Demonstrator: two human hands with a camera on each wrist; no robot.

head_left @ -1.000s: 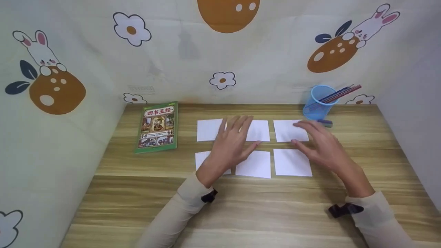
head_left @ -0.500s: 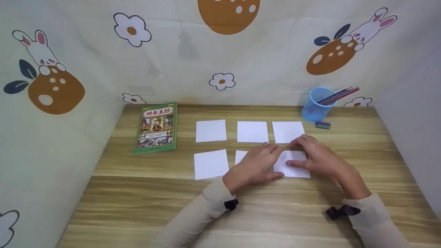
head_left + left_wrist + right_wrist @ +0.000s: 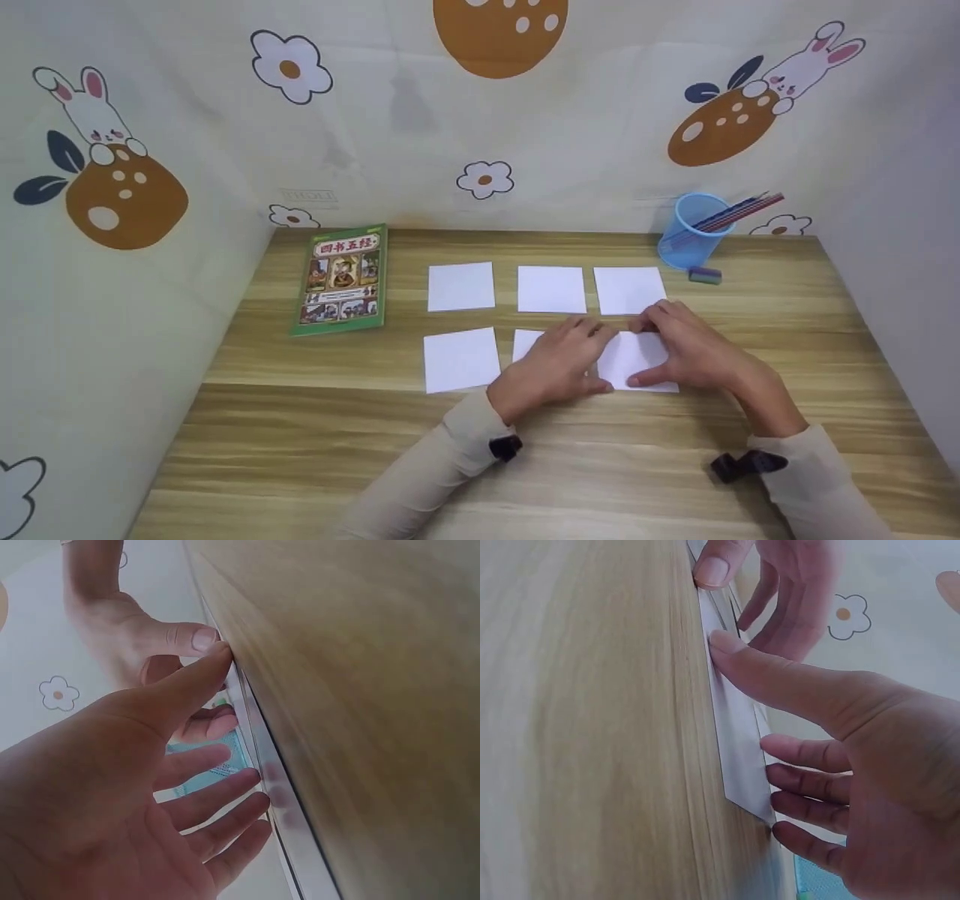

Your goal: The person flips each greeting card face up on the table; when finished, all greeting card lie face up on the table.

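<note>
White squarish paper card (image 3: 619, 361), near edge running L–R, flat btwn bare L hand (image 3: 559, 365) & R hand (image 3: 694, 351), both loosely spread.

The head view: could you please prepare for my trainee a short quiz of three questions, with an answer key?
1. How many white cards lie on the table?
2. True or false: the book lies to the left of the blue cup.
3. Which of these cards is nearest to the right hand: A) far row, left; B) near row, left; C) near row, right?

Key: 1. Six; 2. True; 3. C
</note>
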